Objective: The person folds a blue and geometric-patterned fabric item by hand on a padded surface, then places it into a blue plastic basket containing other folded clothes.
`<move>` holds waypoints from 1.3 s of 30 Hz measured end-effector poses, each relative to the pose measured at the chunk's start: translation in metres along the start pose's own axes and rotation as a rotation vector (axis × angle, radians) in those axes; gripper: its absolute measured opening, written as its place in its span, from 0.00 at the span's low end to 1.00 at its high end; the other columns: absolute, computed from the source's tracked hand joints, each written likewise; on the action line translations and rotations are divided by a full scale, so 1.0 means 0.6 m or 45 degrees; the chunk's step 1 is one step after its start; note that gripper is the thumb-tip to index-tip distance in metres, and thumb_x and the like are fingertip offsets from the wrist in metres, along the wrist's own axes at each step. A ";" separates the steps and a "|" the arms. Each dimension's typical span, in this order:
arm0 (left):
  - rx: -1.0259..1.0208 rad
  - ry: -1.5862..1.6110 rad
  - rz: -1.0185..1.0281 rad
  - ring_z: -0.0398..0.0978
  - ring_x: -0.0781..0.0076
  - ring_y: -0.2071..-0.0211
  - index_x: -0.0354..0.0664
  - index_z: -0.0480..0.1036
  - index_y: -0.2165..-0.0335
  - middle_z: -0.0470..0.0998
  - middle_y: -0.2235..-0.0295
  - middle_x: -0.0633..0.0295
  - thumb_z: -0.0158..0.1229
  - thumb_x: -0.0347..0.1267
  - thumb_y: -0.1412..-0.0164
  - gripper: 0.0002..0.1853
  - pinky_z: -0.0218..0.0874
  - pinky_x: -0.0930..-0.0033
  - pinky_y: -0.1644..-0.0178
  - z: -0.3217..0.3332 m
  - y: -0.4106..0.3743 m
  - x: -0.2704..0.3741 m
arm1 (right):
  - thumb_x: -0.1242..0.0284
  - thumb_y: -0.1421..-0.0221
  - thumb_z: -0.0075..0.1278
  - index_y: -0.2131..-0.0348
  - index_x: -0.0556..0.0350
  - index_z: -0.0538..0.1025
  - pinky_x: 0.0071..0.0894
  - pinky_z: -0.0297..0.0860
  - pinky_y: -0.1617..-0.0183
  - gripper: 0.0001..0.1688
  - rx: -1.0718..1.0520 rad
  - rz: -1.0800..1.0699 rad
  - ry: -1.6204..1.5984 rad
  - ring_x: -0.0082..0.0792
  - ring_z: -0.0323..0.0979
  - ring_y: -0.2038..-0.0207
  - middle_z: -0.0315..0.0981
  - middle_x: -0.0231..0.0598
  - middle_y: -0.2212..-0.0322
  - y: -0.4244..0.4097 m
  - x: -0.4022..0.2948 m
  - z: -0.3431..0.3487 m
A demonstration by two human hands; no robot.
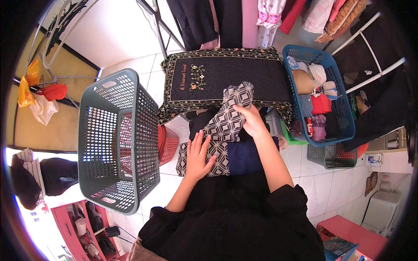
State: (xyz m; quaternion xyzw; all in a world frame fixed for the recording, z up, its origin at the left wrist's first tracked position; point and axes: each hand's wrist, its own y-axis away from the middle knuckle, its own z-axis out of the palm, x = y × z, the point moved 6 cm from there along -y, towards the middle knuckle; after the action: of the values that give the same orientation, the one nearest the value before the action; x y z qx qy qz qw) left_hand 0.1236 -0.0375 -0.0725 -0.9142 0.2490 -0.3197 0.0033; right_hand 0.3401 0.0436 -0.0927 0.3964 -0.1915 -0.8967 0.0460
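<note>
A black-and-cream geometric-patterned cloth (225, 125) with a navy part (245, 158) lies across the lap. My right hand (253, 120) grips a raised, bunched part of the patterned fabric between thumb and fingers. My left hand (197, 160) rests flat on the lower patterned part, fingers spread, holding nothing. Beyond the hands stands a low surface draped with a black quilted cover with a floral border (225, 75); the raised end of the cloth overlaps its near edge.
An empty grey-green plastic basket (135, 146) stands at the left, above a red container (167, 143). A blue plastic basket (346, 111) with rolled clothes is at the right, over another basket (333, 158). Hung garments (228, 23) line the far side; a pink cabinet (62, 222) stands lower left.
</note>
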 end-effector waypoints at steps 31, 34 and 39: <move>-0.297 0.118 0.202 0.65 0.56 0.47 0.42 0.67 0.49 0.69 0.50 0.53 0.51 0.35 0.42 0.22 0.51 0.56 0.43 -0.017 -0.084 0.032 | 0.74 0.62 0.57 0.66 0.36 0.81 0.34 0.58 0.58 0.17 -0.877 -1.076 1.533 0.28 0.67 0.60 0.74 0.19 0.61 0.337 0.058 0.101; -0.159 0.319 0.161 0.64 0.53 0.46 0.39 0.64 0.47 0.68 0.48 0.50 0.47 0.34 0.40 0.23 0.49 0.56 0.42 -0.021 -0.084 0.020 | 0.72 0.60 0.58 0.67 0.42 0.81 0.32 0.60 0.60 0.14 -0.828 -1.025 1.378 0.29 0.70 0.64 0.75 0.26 0.66 0.324 0.014 0.095; 0.090 0.307 -0.005 0.62 0.48 0.47 0.36 0.61 0.46 0.65 0.47 0.46 0.51 0.34 0.43 0.27 0.50 0.55 0.42 -0.021 -0.045 -0.016 | 0.82 0.62 0.54 0.67 0.52 0.79 0.30 0.67 0.60 0.16 -0.415 -0.968 1.060 0.34 0.73 0.64 0.77 0.34 0.69 0.233 -0.101 0.081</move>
State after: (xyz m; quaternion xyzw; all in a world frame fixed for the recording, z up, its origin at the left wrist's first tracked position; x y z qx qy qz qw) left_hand 0.1221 -0.0078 -0.0635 -0.8689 0.2342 -0.4360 0.0047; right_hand 0.3358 -0.0564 0.0322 0.7440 0.1387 -0.6369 -0.1471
